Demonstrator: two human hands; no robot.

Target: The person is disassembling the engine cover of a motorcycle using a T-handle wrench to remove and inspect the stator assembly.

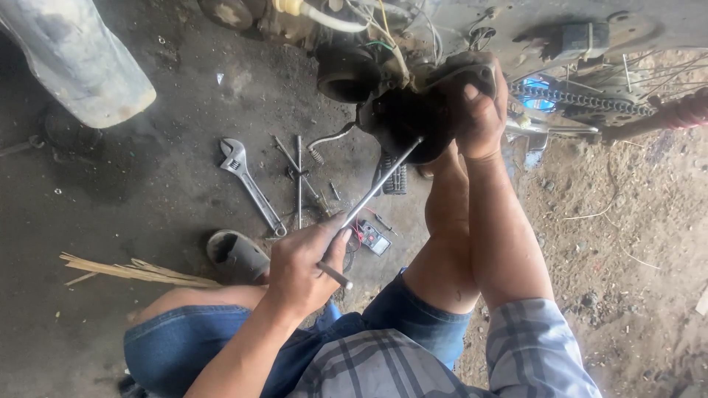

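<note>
Crouched on the oil-stained workshop floor [147, 184], I work a long steel rod tool [376, 188] into the dark engine casing [402, 121] of a motorcycle. My left hand [302, 269] is wrapped tight around the near end of the rod, fingers [335, 247] fully closed on it; the far tip sits in the black opening of the casing. My right hand [479, 118] clamps over the casing's right side, thumb on top, fingers curled behind and out of sight.

As I judge it, doing this well means keeping the rod in line with the opening, bracing the casing firmly with the right hand, and pressing steadily so the tip does not skid off.

The drive chain [582, 99] runs just right of the casing. On the floor beyond my left hand lie an adjustable wrench [247, 180], thin rods [299, 180] and a small multimeter [375, 238], near a grey sandal [236, 254].
</note>
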